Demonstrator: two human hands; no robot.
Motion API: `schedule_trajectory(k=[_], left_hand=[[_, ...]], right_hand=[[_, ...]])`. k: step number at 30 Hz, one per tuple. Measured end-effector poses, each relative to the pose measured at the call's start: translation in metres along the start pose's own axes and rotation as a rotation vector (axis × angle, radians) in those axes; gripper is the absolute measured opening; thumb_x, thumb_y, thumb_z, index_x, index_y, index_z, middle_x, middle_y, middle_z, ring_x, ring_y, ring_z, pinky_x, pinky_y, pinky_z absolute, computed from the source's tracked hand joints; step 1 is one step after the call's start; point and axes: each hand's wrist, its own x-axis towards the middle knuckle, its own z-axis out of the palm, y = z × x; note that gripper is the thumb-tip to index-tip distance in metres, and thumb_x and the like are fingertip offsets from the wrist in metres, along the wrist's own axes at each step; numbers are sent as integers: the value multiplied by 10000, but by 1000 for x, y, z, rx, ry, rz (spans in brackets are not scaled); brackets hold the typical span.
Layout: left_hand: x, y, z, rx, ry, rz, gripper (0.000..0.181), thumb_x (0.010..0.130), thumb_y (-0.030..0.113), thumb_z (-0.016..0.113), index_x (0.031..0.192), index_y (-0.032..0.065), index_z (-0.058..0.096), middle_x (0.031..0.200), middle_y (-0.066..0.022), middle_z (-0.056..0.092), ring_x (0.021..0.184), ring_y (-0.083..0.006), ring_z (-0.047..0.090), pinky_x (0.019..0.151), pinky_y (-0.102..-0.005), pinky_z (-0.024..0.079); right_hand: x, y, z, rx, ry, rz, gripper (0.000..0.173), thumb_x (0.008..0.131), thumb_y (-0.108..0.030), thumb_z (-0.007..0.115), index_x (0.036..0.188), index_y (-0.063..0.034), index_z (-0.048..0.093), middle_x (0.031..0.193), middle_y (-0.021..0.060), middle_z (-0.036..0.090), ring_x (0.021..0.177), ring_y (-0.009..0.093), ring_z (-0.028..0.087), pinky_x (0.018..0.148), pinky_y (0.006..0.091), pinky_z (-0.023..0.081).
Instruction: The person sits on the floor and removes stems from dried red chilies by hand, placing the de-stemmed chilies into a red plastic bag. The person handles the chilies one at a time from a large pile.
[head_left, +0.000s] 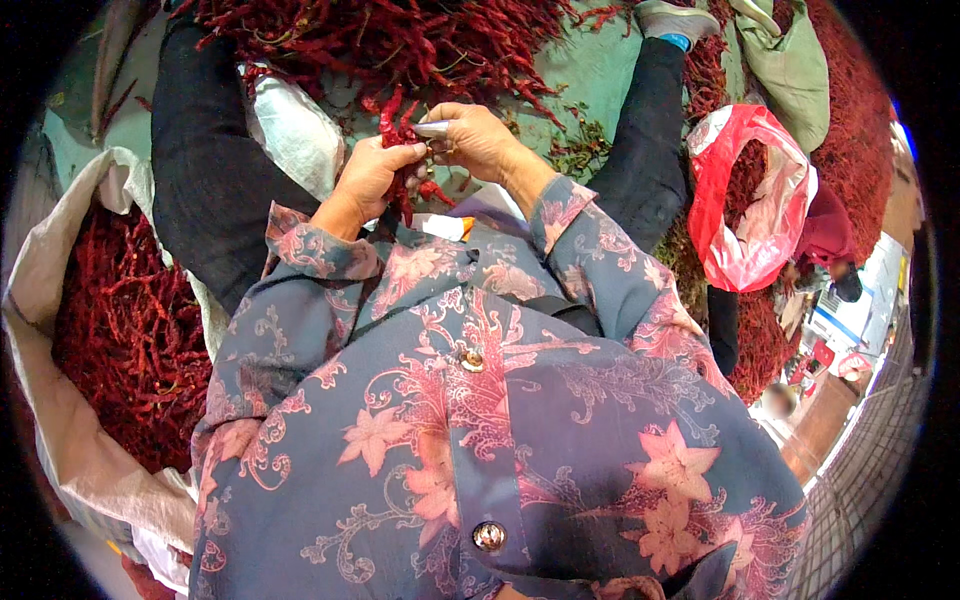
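My left hand (367, 176) is closed around a small bunch of dried red chilies (391, 120), whose tips stick out above and below the fingers. Close against it, my right hand (476, 139) has its thumb and fingers pinched at the stem ends of the bunch. A silvery metal piece (433, 129), perhaps a thumb guard or blade, sits at the right thumb. Just beyond both hands spreads a large heap of dried red chilies (420, 45). What lies exactly between the right fingertips is partly hidden.
A wide white woven sack (90, 442) of chilies stands at left. Beside my left leg lies a white bag (296, 131). Green stem scraps (581, 146) litter the floor near my right leg. At right are a red plastic bag (709, 195), a green sack (791, 82) and more chilies (851, 150).
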Motion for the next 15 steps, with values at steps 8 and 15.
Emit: schedule_trajectory(k=[8, 15], left_hand=[[4, 2, 0, -61, 10, -105, 58, 740, 84, 543, 709, 36, 531, 553, -16, 482, 429, -105, 424, 398, -235, 325], [-13, -1, 4, 111, 25, 142, 66, 736, 89, 568, 721, 30, 546, 594, -19, 522, 465, -85, 442, 426, -213, 330]], right_hand=[[7, 10, 3, -882, 268, -649, 110, 643, -75, 502, 692, 4, 561, 655, 125, 568, 605, 237, 552, 555, 334, 438], [11, 14, -88, -1272, 607, -509, 160, 600, -44, 475, 732, -8, 559, 749, 181, 563, 708, 354, 536, 630, 395, 435]])
